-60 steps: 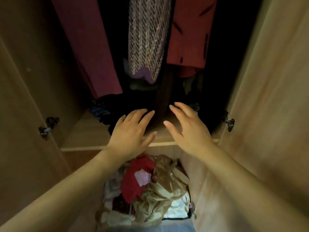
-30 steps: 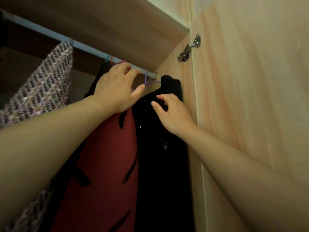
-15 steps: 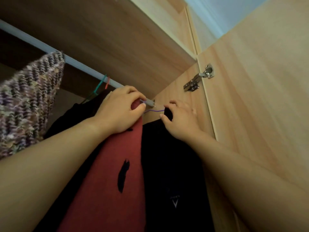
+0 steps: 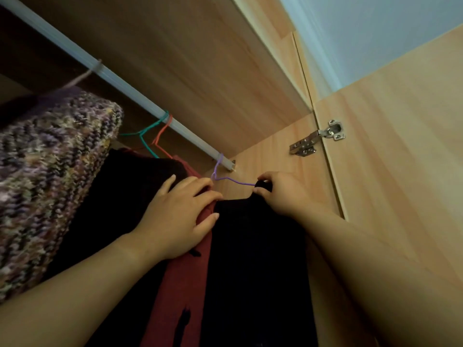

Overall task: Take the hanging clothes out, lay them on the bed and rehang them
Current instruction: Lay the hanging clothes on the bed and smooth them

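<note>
Honestly, nothing readable here. The black garment (image 4: 255,246) that the right hand (image 4: 283,194) pinched showed no legible tag or logo. The red garment (image 4: 180,296) that the left hand (image 4: 175,216) held only had dark marks below the grip, not letters.

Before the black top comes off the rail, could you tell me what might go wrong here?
1. The right hand pinches the black garment at its collar, so the cloth could slip off the thin purple hanger.
2. The hook sits at the very end of the rod beside the side panel, so it may snag when lifted.
</note>
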Demonstrator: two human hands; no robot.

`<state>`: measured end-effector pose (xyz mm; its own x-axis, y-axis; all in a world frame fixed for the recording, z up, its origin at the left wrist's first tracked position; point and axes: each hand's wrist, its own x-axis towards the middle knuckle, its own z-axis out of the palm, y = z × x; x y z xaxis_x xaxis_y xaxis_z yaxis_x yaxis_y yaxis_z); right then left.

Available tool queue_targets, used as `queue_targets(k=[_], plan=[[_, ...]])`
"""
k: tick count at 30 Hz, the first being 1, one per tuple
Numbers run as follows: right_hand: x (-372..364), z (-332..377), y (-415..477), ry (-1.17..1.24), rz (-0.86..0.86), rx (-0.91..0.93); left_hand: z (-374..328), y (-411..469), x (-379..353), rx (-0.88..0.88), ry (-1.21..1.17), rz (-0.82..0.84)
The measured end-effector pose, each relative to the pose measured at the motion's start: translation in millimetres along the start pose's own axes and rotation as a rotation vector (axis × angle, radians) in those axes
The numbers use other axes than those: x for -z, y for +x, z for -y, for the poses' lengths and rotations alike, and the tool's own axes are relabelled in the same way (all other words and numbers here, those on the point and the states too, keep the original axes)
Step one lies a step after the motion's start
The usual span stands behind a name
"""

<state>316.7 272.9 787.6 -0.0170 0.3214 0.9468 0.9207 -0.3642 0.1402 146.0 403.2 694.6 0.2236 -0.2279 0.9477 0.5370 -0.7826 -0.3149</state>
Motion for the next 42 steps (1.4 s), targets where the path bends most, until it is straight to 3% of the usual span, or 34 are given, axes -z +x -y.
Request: queue_targets(k=[8, 17, 25, 33, 42], plan=[[-7, 14, 15, -0.130, 0.129, -0.045, 9, -6, -19, -0.010, 0.076, -0.019], [-21, 11, 16, -0.033, -0.081, -0.050, 4, -2, -31, 0.025, 0.108, -0.021], [-21, 3, 29, 0.042, -0.019, -0.046, 5, -7, -40, 0.115, 0.196, -0.075], [-22, -7, 40, 0.134, -0.174, -0.048, 8, -8, -47, 0.149, 0.236, -0.079], [-4, -18, 35, 0.143, -0.261, -0.169, 1, -12, -40, 0.167, 0.236, -0.028]])
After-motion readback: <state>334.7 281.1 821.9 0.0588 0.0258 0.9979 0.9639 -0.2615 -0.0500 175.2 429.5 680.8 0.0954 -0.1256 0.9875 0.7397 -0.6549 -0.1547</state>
